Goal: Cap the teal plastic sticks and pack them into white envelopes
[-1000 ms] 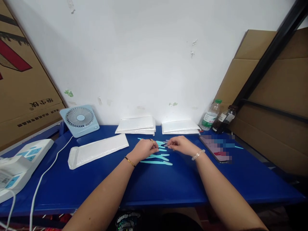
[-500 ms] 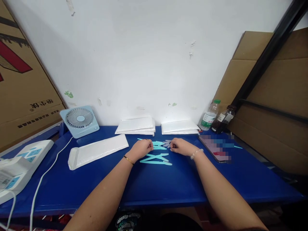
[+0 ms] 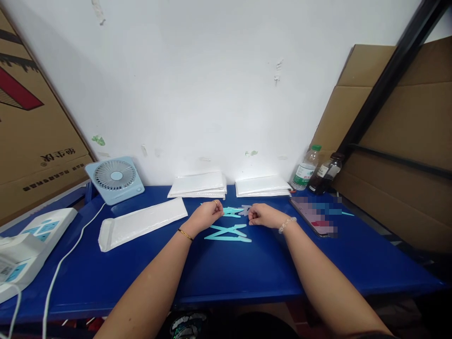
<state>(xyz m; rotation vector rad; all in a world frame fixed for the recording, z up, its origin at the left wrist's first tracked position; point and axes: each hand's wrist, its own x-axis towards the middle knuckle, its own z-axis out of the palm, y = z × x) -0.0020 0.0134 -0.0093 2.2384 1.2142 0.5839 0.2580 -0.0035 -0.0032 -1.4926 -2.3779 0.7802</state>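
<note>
Flat turquoise strips [image 3: 231, 238] lie crossed on the blue table in front of me, and a second cluster of turquoise strips [image 3: 233, 211] sits just behind them. My left hand [image 3: 209, 214] is pinched at the left end of that rear cluster, thumb and finger on a turquoise strip. Beside the cluster's right end are several short purple strips [image 3: 244, 210]. My right hand [image 3: 262, 216] is closed at their right edge, fingers curled together. Whatever lies between its fingertips is too small to make out.
Two stacks of white padded mailers [image 3: 197, 183] [image 3: 263, 185] rest against the wall. A single mailer [image 3: 143, 224], a small fan [image 3: 116, 180] and a power strip [image 3: 35, 245] are on the left. A phone [image 3: 310, 216] and two bottles [image 3: 305, 169] [image 3: 326, 174] stand right.
My left hand has lifted and shifted slightly away from the rear turquoise strips. My right hand has curled its fingers more closely beside the purple strips. The view has shifted a little.
</note>
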